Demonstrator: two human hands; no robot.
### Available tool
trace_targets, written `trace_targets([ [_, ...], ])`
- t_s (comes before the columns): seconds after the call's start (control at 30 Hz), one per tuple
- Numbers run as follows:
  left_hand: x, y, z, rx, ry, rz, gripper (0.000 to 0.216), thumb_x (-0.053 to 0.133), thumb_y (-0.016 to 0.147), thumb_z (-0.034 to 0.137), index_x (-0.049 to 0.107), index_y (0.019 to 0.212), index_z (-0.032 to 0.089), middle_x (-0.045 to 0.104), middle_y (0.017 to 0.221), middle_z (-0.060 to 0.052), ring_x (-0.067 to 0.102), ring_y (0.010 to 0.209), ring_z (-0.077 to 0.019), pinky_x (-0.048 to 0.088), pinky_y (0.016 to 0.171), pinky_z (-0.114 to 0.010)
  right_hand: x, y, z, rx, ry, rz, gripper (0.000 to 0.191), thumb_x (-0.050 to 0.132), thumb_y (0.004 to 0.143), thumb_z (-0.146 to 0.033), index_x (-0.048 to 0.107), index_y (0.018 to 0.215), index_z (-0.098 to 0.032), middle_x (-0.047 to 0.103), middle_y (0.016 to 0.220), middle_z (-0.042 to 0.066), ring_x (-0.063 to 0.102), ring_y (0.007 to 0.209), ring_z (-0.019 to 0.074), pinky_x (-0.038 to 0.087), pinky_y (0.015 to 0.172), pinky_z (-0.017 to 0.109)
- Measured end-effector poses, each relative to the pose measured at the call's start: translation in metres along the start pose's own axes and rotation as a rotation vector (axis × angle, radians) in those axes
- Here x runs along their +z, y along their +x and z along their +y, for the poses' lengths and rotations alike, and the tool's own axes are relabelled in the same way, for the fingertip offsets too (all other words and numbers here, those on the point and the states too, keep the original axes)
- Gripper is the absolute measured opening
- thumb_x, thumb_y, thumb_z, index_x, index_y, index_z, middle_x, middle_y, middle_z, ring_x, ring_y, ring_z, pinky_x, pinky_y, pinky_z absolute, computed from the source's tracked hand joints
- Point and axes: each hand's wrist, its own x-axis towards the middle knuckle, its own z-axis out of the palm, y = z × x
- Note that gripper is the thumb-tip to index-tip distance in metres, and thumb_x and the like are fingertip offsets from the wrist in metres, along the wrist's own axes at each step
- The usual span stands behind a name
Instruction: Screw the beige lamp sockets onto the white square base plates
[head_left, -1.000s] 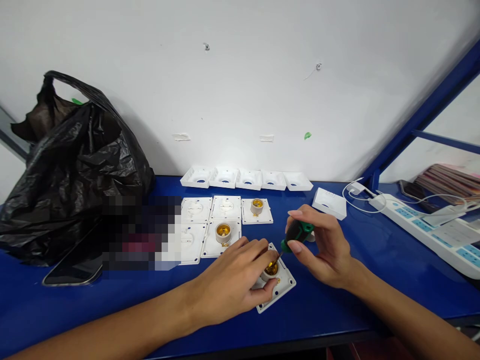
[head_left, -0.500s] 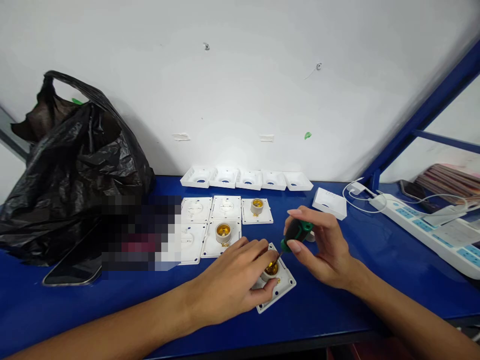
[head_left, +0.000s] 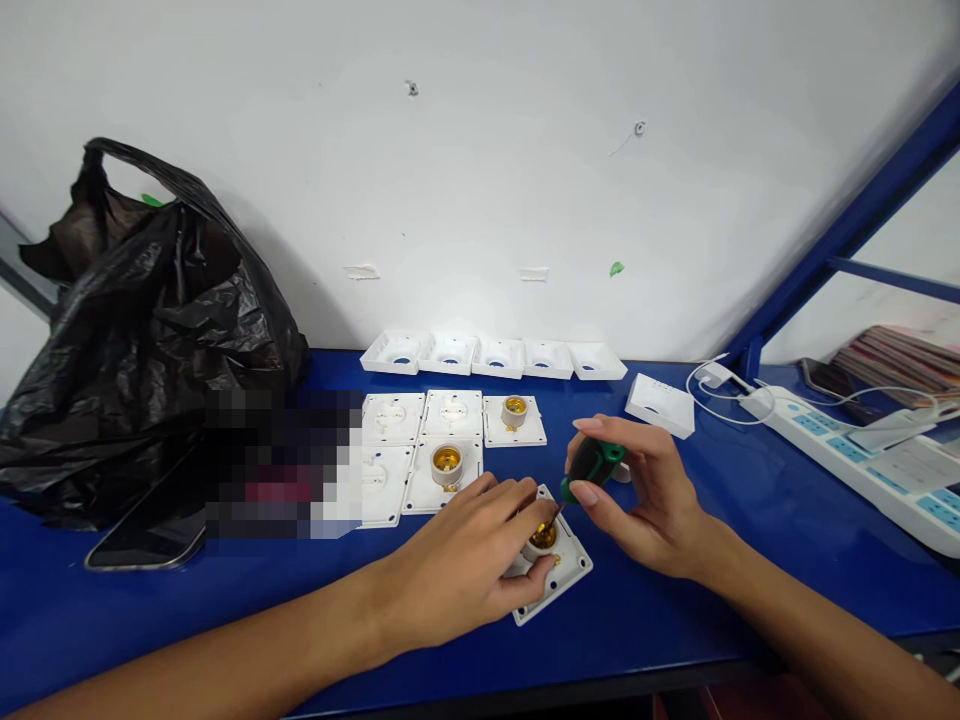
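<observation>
My right hand [head_left: 645, 500] grips a screwdriver [head_left: 598, 468] with a black and green handle. Its shaft slants down into the brass-lined round lamp socket [head_left: 543, 540], where the tip is hidden. That socket sits on a square white base plate [head_left: 568, 574] lying turned on the table. Thumb and fingers of my left hand [head_left: 487, 555] are closed around the socket's sides, holding it against the plate. Beyond my left hand, another socket [head_left: 447, 464] stands on its own plate, and a further socket [head_left: 514, 411] is mounted on a plate behind.
Flat white plates [head_left: 390, 418] lie left of the sockets. Several white square covers [head_left: 499, 358] line the wall, with one more cover [head_left: 660, 405] to the right. A black plastic bag [head_left: 157, 340] and a phone [head_left: 150, 530] occupy the left; a power strip [head_left: 855, 465] runs along the right.
Almost nothing differs. The screwdriver's handle has turned or shifted very slightly in my right hand; my left hand stays around the socket.
</observation>
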Motion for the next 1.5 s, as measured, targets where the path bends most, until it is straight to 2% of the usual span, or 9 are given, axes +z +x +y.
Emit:
trace_targets([
  [0.17,-0.0005,0.0007,-0.0003,-0.002,0.002,-0.004,0.021,0.066,0.101,0.025,0.057,0.119,0.020,0.069,0.110,-0.006,0.068,0.095,-0.0263,0.053,0.088,-0.042,0.0000,0.0000,-0.0002,0.004,-0.002,-0.004,0.064,0.068,0.097,-0.012,0.045,0.153,-0.031,0.069,0.103,0.001,0.070,0.081,0.0180,0.059,0.071,0.036],
  [0.33,-0.0003,0.0006,-0.0001,-0.006,0.001,-0.020,0.027,0.067,0.100,0.024,0.058,0.125,0.017,0.069,0.112,-0.007,0.068,0.096,-0.0268,0.054,0.091,-0.045,-0.0001,-0.0011,0.0003,0.026,-0.020,-0.005,0.067,0.069,0.096,-0.012,0.043,0.155,-0.032,0.070,0.118,0.004,0.072,0.088,0.0181,0.060,0.073,0.035],
  [0.6,-0.0006,0.0013,-0.0004,-0.011,0.001,-0.032,0.029,0.065,0.102,0.026,0.058,0.128,0.017,0.069,0.114,-0.008,0.068,0.097,-0.0274,0.054,0.093,-0.046,0.0001,-0.0006,-0.0001,0.034,-0.028,-0.015,0.068,0.069,0.096,-0.012,0.042,0.155,-0.032,0.070,0.122,0.004,0.072,0.094,0.0178,0.061,0.075,0.034],
  [0.87,-0.0009,0.0015,-0.0001,-0.014,0.010,-0.033,0.026,0.062,0.103,0.027,0.057,0.127,0.018,0.069,0.116,-0.009,0.068,0.099,-0.0281,0.054,0.095,-0.046,-0.0003,0.0022,-0.0018,0.028,-0.026,-0.027,0.068,0.069,0.096,-0.013,0.041,0.155,-0.030,0.070,0.124,0.005,0.072,0.088,0.0162,0.061,0.075,0.033],
  [1.07,-0.0020,0.0013,0.0007,-0.019,-0.012,-0.038,0.020,0.057,0.105,0.028,0.057,0.124,0.019,0.069,0.116,-0.009,0.069,0.099,-0.0272,0.053,0.097,-0.047,-0.0009,0.0032,-0.0023,0.027,-0.026,-0.034,0.068,0.069,0.097,-0.013,0.041,0.156,-0.030,0.069,0.121,0.005,0.072,0.089,0.0172,0.060,0.071,0.033],
  [1.17,-0.0029,0.0007,0.0011,-0.017,-0.001,-0.039,0.022,0.059,0.105,0.028,0.056,0.124,0.019,0.069,0.115,-0.009,0.068,0.098,-0.0275,0.053,0.098,-0.048,-0.0013,0.0035,-0.0032,0.031,-0.023,-0.038,0.067,0.068,0.097,-0.013,0.041,0.156,-0.031,0.069,0.117,0.004,0.071,0.083,0.0168,0.060,0.070,0.034],
  [1.5,-0.0054,0.0030,0.0024,-0.009,0.029,-0.064,0.017,0.063,0.103,0.027,0.057,0.118,0.019,0.068,0.113,-0.009,0.066,0.094,-0.0272,0.054,0.090,-0.044,-0.0012,0.0032,-0.0042,0.035,-0.013,-0.047,0.068,0.069,0.097,-0.012,0.041,0.156,-0.030,0.069,0.113,0.003,0.070,0.082,0.0163,0.059,0.070,0.033],
])
